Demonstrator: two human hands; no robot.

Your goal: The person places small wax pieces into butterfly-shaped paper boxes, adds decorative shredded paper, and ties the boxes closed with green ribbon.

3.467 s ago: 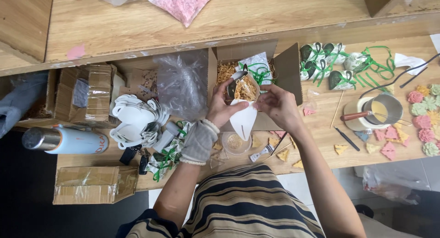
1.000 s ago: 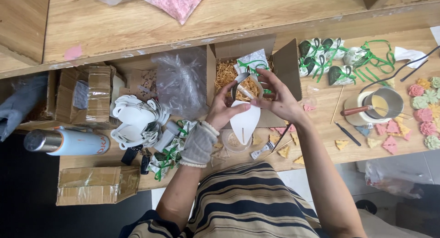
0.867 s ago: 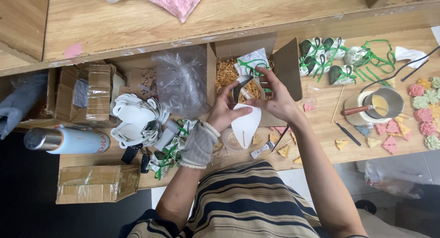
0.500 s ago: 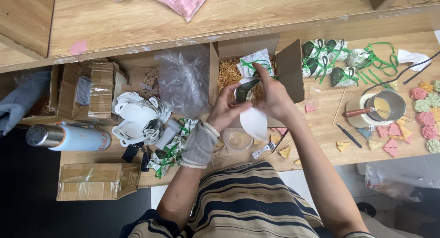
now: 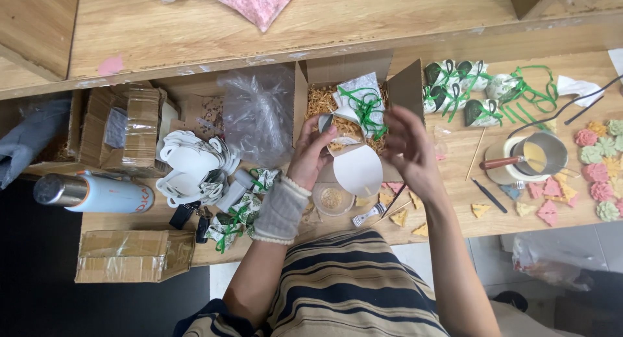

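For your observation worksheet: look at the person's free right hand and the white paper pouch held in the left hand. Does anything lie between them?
Nothing visible does. The right hand hovers open just right of the white paper pouch, which the left hand holds in front of the open cardboard box; only open air separates them.

The paper pouch (image 5: 355,168) is plain white. The ribbon (image 5: 363,107) in the open box (image 5: 311,74) is green, over straw-yellow shredded filling (image 5: 321,100). The shirt (image 5: 350,285) has navy and tan stripes; the wrist cuff (image 5: 280,210) is grey. The bench (image 5: 195,32) is pale wood. The bottle (image 5: 97,194) is light blue with a silver cap. The small shaped pieces (image 5: 600,162) are pink, green and yellow.
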